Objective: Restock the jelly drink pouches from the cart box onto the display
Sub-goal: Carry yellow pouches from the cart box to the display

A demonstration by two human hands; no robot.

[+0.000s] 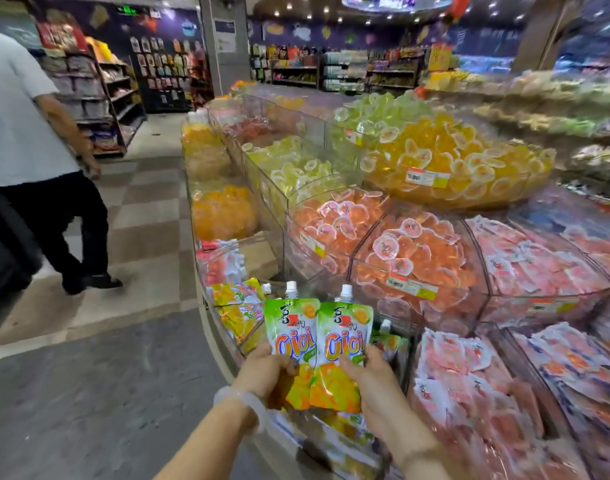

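I hold two green-and-orange jelly drink pouches with white caps upright, side by side, over the near edge of the display. My left hand [265, 370] grips the lower part of the left pouch [289, 336]. My right hand [369, 375] grips the right pouch [343, 337]. More pouches of the same kind [239, 306] lie in the clear-walled display compartment just behind them. The cart box is out of view.
Clear bins of orange jelly cups [411, 251], yellow jelly cups [449, 161] and pink packets [470, 368] fill the display to the right. A person in a white shirt [23, 133] walks in the aisle on the left. Shelves [102, 98] stand beyond.
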